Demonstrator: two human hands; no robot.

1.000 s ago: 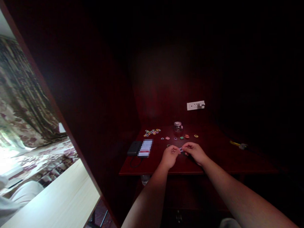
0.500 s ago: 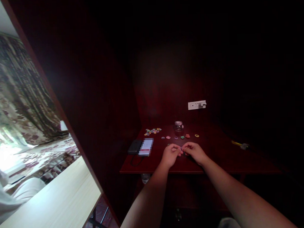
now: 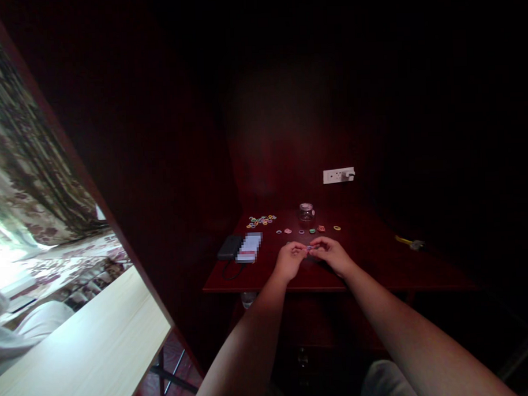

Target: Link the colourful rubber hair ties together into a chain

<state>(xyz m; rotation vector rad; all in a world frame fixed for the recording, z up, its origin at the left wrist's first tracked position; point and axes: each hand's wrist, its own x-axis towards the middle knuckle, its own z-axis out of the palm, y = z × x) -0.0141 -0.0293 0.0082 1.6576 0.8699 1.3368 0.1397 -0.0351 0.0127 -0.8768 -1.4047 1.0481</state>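
The band [image 3: 309, 248] is now more covered. It is pinched by left hand [image 3: 291, 259] and right hand [image 3: 334, 256], not yet released.

My smooth, faintly glossy dark-red wood-look desktop [image 3: 379, 269], shiny clear round jar [image 3: 306, 213] at twelve o'clock, white plastic socket strip [image 3: 332, 176] at one

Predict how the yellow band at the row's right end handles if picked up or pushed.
The yellow band is a thin loop, so probably light. Lying flat on the desktop, it'd likely slide rather than roll. Probably bendy given its slim outline, though its material can't be made out.
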